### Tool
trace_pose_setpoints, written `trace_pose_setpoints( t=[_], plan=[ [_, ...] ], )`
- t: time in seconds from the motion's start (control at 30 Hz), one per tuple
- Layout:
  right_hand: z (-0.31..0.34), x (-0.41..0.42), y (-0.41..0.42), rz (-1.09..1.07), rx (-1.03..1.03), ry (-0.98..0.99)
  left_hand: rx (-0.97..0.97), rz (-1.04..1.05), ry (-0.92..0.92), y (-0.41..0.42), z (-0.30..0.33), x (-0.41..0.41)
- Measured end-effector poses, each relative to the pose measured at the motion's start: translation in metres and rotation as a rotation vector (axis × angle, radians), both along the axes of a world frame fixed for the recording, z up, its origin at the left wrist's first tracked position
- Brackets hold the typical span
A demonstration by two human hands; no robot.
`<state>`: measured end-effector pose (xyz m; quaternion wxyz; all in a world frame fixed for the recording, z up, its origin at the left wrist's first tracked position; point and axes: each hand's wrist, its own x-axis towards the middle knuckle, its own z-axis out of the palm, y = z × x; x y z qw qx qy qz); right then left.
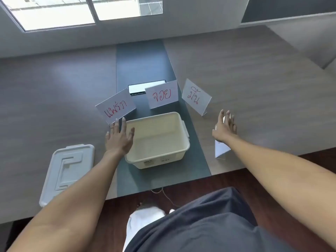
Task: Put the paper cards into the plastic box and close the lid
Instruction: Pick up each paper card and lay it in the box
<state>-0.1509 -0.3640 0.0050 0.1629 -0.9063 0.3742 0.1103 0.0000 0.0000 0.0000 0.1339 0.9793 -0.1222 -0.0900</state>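
Note:
A cream plastic box (pixel 184 148) stands open and empty on the dark strip in the middle of the table. Its grey lid (pixel 67 171) lies flat at the near left. Three folded paper cards with red writing stand behind the box: a left card (pixel 116 108), a middle card (pixel 161 96) and a right card (pixel 196 97). A fourth folded card (pixel 221 150) stands under my right forearm. My left hand (pixel 119 137) is spread beside the box's left rim, its fingertips at the left card's lower edge. My right hand (pixel 225 126) hovers with fingers apart, just short of the right card.
A dark phone-like slab (pixel 140 88) lies behind the cards. The wooden table (pixel 254 79) ends at a near edge (pixel 254 166) over dark floor. A thin cord (pixel 163 193) hangs below the dark strip. A window and wall rise at the far side.

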Motion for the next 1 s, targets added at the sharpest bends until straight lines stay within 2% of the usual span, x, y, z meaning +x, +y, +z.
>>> trace_pose_setpoints(
  t=[0.23, 0.37, 0.57, 0.7, 1.0],
  plan=[
    [-0.013, -0.010, 0.005, -0.178, 0.071, -0.150, 0.004, -0.019, 0.036, 0.004, -0.007, -0.012],
    [-0.012, -0.007, 0.001, -0.195, 0.039, -0.153, -0.007, -0.032, 0.032, 0.006, -0.010, -0.011],
    [0.001, -0.002, 0.001, -0.208, 0.122, -0.276, -0.064, -0.021, -0.029, 0.006, -0.017, -0.014],
    [0.013, 0.003, 0.008, -0.149, 0.093, -0.346, -0.091, -0.018, -0.028, 0.006, -0.018, -0.014],
    [0.044, 0.008, 0.015, -0.087, 0.059, -0.635, -0.111, -0.004, -0.015, 0.004, -0.017, -0.016]
  ],
)
